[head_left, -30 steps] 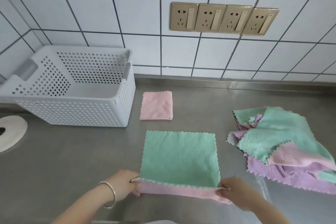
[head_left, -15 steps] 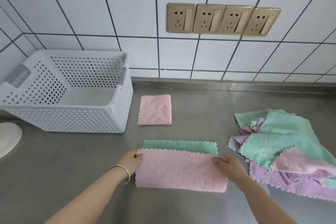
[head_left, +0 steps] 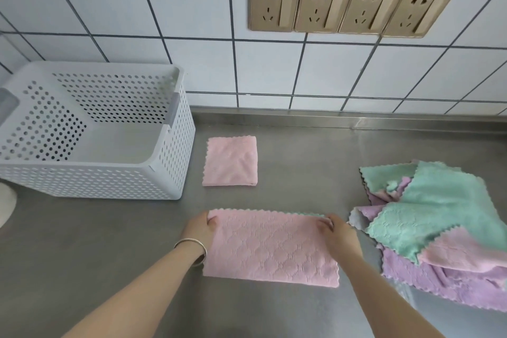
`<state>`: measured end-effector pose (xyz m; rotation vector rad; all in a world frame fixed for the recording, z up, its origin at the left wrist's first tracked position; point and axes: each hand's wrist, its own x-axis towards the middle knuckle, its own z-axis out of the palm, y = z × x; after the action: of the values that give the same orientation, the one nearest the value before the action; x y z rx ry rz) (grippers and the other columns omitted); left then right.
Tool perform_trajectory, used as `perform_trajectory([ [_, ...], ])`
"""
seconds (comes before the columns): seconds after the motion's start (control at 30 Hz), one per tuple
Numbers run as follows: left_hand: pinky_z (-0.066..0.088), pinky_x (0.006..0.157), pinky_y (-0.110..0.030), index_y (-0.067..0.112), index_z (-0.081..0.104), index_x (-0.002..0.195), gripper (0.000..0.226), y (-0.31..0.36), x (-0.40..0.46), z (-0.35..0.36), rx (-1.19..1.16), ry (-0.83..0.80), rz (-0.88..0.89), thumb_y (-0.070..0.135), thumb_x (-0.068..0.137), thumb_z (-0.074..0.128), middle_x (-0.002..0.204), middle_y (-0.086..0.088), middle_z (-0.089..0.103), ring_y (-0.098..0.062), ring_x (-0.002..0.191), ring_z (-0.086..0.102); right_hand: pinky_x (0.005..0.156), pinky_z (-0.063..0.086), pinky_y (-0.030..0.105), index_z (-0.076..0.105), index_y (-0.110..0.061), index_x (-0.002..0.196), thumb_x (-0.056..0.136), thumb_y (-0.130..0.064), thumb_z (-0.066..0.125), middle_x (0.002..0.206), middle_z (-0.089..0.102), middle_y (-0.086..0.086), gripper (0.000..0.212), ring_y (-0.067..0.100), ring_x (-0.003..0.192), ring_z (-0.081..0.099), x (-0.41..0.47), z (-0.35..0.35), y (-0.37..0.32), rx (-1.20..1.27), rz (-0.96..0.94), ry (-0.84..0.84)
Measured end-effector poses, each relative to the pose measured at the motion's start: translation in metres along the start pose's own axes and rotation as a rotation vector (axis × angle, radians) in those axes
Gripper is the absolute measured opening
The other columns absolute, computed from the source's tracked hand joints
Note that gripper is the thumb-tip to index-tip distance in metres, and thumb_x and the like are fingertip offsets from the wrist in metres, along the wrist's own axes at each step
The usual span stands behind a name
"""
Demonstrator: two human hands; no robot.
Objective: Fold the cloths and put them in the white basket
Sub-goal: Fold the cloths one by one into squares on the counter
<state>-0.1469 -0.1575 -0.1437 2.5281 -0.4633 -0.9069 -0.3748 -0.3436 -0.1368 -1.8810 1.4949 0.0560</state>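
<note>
Where the steel counter (head_left: 82, 255) runs along the tiled wall (head_left: 137, 22), the following items stand.

Item one: pink cloth (head_left: 270, 247), folded in half into a wide strip, pink face up, a thin sliver of green showing along its far edge. It lies flat on the counter directly in front of the person. The left hand (head_left: 199, 229) pinches the far left corner, thumb on top; the right hand (head_left: 338, 233) holds the far right corner, fingers curled over the edge, though how much fabric they have under them is hard to make out. A silver bangle (head_left: 193, 248) sits on the left wrist.

Item two: folded pink square (head_left: 231, 160), lying beyond the strip, just beside the right wall of the white basket (head_left: 109, 181) but apart from it.

Item three: white basket, perforated, standing at the left against the wall, no cloth inside it.

Item four: heap of unfolded cloths (head_left: 439, 228), green, pink and lilac, loosely piled at the right, near the right hand, not touching it.

Item five: four gold wall sockets (head_left: 352, 5) in a row above. A white round object (head_left: 5, 206) shows at the left edge, partly cut off.
</note>
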Motion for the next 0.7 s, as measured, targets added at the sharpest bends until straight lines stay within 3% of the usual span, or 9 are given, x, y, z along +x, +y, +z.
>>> perform_trajectory([
  [0.07,0.042,0.092,-0.032,0.008,0.056,0.118,0.033,-0.001,0.002,0.0,0.021,0.002,0.005,0.024,0.094,0.042,0.124,-0.015,0.06,-0.032,0.113,0.055,0.063,0.04,0.033,0.038,-0.025,0.063,0.091,-0.029,0.05,0.073,0.057,0.008,0.03,0.029,0.074,0.055,0.002,0.002,-0.001,0.0,0.016,0.015],
  [0.13,0.043,0.093,-0.034,0.008,0.056,0.119,0.033,-0.002,0.005,0.001,0.029,0.003,0.001,0.025,0.094,0.042,0.123,-0.015,0.06,-0.033,0.112,0.055,0.064,0.041,0.033,0.043,-0.024,0.068,0.091,-0.03,0.05,0.077,0.061,0.011,0.025,0.028,0.074,0.054,0.005,0.003,-0.004,0.008,0.04,0.018],
  [0.2,0.045,0.092,-0.035,0.01,0.056,0.117,0.033,-0.002,0.004,0.001,0.035,0.001,-0.011,0.027,0.093,0.042,0.12,-0.015,0.061,-0.033,0.108,0.057,0.066,0.04,0.032,0.054,-0.017,0.092,0.091,-0.03,0.048,0.092,0.065,0.016,0.014,0.03,0.083,0.056,0.006,0.003,-0.005,0.05,0.084,0.019],
  [0.3,0.047,0.084,-0.033,0.014,0.055,0.113,0.03,-0.004,0.001,0.004,0.014,0.011,-0.044,0.029,0.09,0.043,0.112,-0.014,0.064,-0.032,0.098,0.059,0.073,0.037,0.031,0.05,-0.014,0.115,0.092,-0.031,0.047,0.106,0.064,0.014,0.028,0.026,0.088,0.052,-0.001,0.002,-0.005,0.193,0.107,0.029],
  [0.43,0.041,0.078,-0.033,0.011,0.046,0.119,0.038,-0.004,-0.009,0.01,-0.054,0.127,-0.039,0.026,0.086,0.056,0.114,-0.012,0.058,-0.033,0.1,0.058,0.074,0.036,0.03,0.04,-0.012,0.129,0.091,-0.029,0.053,0.083,0.057,-0.005,0.043,0.02,0.083,0.049,-0.021,-0.004,0.003,0.269,0.109,0.071],
  [0.53,0.049,0.079,-0.04,0.013,0.052,0.121,0.053,-0.01,-0.023,0.019,0.184,0.311,0.237,0.021,0.072,0.07,0.114,-0.015,0.054,-0.037,0.096,0.058,0.072,0.039,0.032,0.039,-0.011,0.131,0.086,-0.024,0.06,0.083,0.057,-0.002,0.051,0.021,0.083,0.053,-0.038,-0.001,0.017,0.227,0.163,0.069],
  [0.6,0.05,0.079,-0.04,0.021,0.05,0.121,0.054,-0.016,-0.032,0.026,0.402,0.27,0.433,0.032,0.069,0.06,0.119,-0.009,0.058,-0.034,0.101,0.058,0.075,0.043,0.033,0.04,-0.01,0.128,0.082,-0.023,0.062,0.1,0.058,0.003,0.054,0.022,0.089,0.054,-0.048,0.007,0.024,0.161,0.189,0.041],
  [0.67,0.036,0.099,-0.044,0.026,0.041,0.129,0.058,-0.025,-0.034,0.037,0.563,0.186,0.593,0.04,0.073,0.043,0.14,-0.001,0.045,-0.03,0.128,0.039,0.08,0.046,0.036,0.041,-0.011,0.125,0.078,-0.025,0.063,0.112,0.057,0.005,0.054,0.022,0.097,0.055,-0.055,0.015,0.027,0.116,0.197,0.041],
  [0.7,0.024,0.107,-0.044,0.026,0.038,0.132,0.059,-0.03,-0.033,0.043,0.63,0.162,0.652,0.044,0.076,0.039,0.152,0.0,0.028,-0.03,0.138,0.023,0.083,0.046,0.037,0.041,-0.011,0.125,0.077,-0.026,0.063,0.116,0.055,0.005,0.054,0.022,0.101,0.055,-0.057,0.017,0.026,0.106,0.207,0.048],
])
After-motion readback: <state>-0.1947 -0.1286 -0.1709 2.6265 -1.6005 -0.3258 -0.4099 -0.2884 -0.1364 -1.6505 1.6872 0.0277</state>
